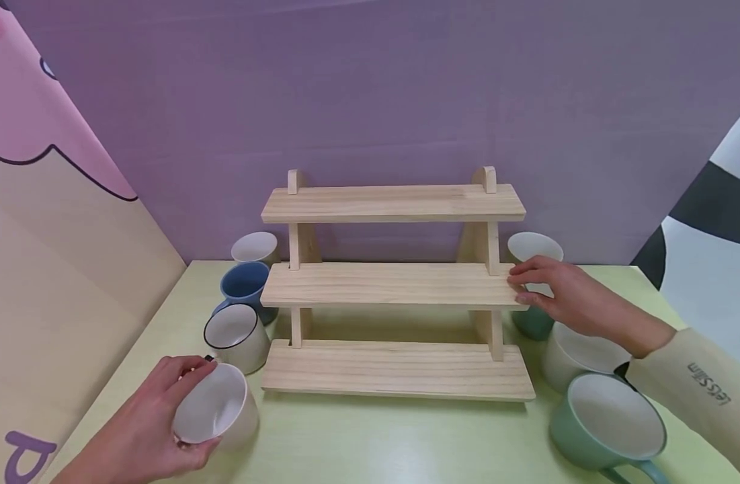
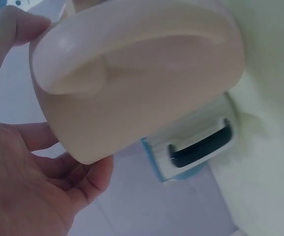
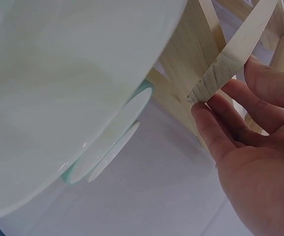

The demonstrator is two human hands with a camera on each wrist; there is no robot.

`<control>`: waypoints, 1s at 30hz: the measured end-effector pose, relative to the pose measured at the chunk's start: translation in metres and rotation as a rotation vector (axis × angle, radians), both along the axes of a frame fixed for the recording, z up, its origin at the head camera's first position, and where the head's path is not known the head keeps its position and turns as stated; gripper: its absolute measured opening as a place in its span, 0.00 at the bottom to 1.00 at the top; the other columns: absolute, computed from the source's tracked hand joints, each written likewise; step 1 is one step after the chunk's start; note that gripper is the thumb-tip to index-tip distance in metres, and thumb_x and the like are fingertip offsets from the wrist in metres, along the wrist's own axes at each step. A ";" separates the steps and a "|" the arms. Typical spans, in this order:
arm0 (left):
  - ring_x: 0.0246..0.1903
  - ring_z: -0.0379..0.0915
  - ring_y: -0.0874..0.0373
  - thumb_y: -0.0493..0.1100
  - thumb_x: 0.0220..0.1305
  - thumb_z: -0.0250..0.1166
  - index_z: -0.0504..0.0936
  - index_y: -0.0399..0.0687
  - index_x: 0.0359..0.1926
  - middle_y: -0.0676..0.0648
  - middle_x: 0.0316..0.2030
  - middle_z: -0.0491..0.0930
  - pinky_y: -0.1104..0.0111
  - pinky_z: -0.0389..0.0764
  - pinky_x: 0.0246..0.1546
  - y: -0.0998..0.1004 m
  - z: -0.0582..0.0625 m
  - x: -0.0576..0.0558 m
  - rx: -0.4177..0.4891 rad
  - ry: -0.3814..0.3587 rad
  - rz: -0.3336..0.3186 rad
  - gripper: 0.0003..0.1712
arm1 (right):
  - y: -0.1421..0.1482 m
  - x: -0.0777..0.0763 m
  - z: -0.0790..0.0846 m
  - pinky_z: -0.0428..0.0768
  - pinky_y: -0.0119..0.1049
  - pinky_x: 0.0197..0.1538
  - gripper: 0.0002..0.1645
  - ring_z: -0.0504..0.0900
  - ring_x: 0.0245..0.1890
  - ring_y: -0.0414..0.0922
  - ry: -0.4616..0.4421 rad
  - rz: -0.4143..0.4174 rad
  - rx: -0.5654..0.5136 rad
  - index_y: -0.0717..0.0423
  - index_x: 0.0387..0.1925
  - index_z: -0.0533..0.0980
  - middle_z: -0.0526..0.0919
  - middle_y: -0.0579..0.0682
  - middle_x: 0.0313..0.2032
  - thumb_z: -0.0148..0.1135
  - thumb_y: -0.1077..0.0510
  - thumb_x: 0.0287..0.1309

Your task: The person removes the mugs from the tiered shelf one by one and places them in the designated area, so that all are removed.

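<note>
At the front left, my left hand grips a cream-white mug, thumb and fingers on opposite sides of its rim and body. Seen from the left wrist, the mug is tilted, its handle turned toward the camera. A three-tier wooden display shelf stands in the middle of the table. My right hand pinches the right end of its middle board. In the right wrist view the thumb and fingers of the right hand lie on opposite sides of that board end.
Left of the shelf stand a black-rimmed white mug, a blue mug and a white mug. On the right are a light green mug, a white mug and other mugs behind. A purple wall closes the back.
</note>
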State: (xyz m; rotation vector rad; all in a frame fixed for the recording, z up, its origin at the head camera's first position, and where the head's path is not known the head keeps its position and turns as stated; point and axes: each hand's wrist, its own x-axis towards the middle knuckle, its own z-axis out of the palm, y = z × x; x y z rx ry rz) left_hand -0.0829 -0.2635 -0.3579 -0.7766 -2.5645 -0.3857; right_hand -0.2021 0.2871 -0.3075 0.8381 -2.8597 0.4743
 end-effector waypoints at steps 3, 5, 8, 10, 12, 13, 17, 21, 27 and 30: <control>0.44 0.64 0.61 0.52 0.20 0.81 0.78 0.41 0.52 0.51 0.49 0.70 0.67 0.78 0.31 -0.001 -0.009 -0.002 -0.011 -0.018 0.016 0.49 | 0.003 0.001 0.000 0.78 0.49 0.44 0.19 0.76 0.46 0.55 0.010 -0.001 0.004 0.66 0.47 0.79 0.76 0.58 0.49 0.68 0.65 0.52; 0.44 0.64 0.61 0.52 0.20 0.81 0.77 0.40 0.52 0.51 0.49 0.70 0.66 0.78 0.31 0.000 -0.014 -0.003 -0.009 -0.018 0.020 0.49 | 0.004 0.001 0.001 0.78 0.49 0.44 0.19 0.76 0.46 0.55 0.015 -0.002 0.008 0.66 0.47 0.80 0.76 0.58 0.49 0.68 0.65 0.52; 0.44 0.64 0.60 0.52 0.21 0.81 0.77 0.40 0.52 0.50 0.49 0.71 0.66 0.78 0.31 0.001 -0.019 -0.005 0.003 -0.008 0.015 0.49 | 0.007 0.003 0.002 0.79 0.49 0.44 0.19 0.76 0.46 0.55 0.015 -0.008 0.014 0.66 0.47 0.80 0.76 0.58 0.49 0.68 0.65 0.51; 0.44 0.65 0.60 0.52 0.22 0.82 0.77 0.40 0.52 0.50 0.50 0.71 0.66 0.78 0.31 0.001 -0.021 -0.005 0.016 -0.009 0.011 0.49 | 0.009 0.004 0.003 0.79 0.49 0.44 0.19 0.76 0.46 0.55 0.009 -0.015 0.015 0.66 0.47 0.80 0.76 0.58 0.49 0.68 0.65 0.51; 0.44 0.66 0.60 0.53 0.23 0.82 0.76 0.41 0.53 0.50 0.50 0.71 0.70 0.77 0.32 0.000 -0.021 -0.003 0.027 -0.009 0.011 0.49 | 0.010 0.005 0.003 0.79 0.48 0.44 0.19 0.76 0.46 0.55 0.000 -0.019 0.013 0.65 0.47 0.80 0.75 0.58 0.49 0.68 0.65 0.51; 0.44 0.66 0.60 0.53 0.25 0.82 0.76 0.41 0.53 0.50 0.51 0.71 0.73 0.76 0.34 -0.001 -0.022 -0.003 0.030 -0.006 0.009 0.48 | 0.010 0.005 0.002 0.79 0.48 0.44 0.19 0.76 0.46 0.55 -0.001 -0.020 0.012 0.65 0.47 0.80 0.76 0.58 0.49 0.68 0.65 0.51; 0.45 0.66 0.60 0.58 0.32 0.80 0.77 0.42 0.53 0.50 0.51 0.71 0.83 0.69 0.41 -0.005 -0.021 -0.002 0.046 0.027 -0.016 0.45 | 0.010 0.008 0.000 0.79 0.48 0.44 0.19 0.76 0.46 0.55 0.002 -0.015 0.003 0.65 0.47 0.80 0.76 0.58 0.49 0.69 0.65 0.51; 0.45 0.65 0.62 0.58 0.34 0.79 0.77 0.44 0.53 0.52 0.50 0.71 0.85 0.67 0.42 -0.011 -0.018 -0.002 0.044 0.023 0.002 0.43 | 0.008 0.011 -0.003 0.79 0.48 0.43 0.19 0.76 0.46 0.55 0.025 -0.001 -0.015 0.66 0.47 0.80 0.75 0.57 0.49 0.69 0.65 0.50; 0.43 0.65 0.61 0.55 0.30 0.81 0.76 0.46 0.52 0.54 0.49 0.70 0.75 0.75 0.35 -0.014 -0.012 0.000 -0.008 -0.047 0.068 0.44 | 0.002 0.011 -0.004 0.79 0.48 0.44 0.19 0.76 0.47 0.55 0.016 0.000 -0.023 0.66 0.47 0.79 0.75 0.57 0.49 0.68 0.65 0.51; 0.47 0.65 0.57 0.60 0.35 0.78 0.73 0.46 0.57 0.50 0.53 0.69 0.65 0.79 0.35 -0.007 0.000 -0.002 -0.061 -0.095 0.057 0.47 | -0.007 0.013 0.001 0.77 0.50 0.47 0.20 0.75 0.49 0.57 -0.007 -0.030 0.019 0.66 0.49 0.78 0.74 0.60 0.50 0.67 0.63 0.54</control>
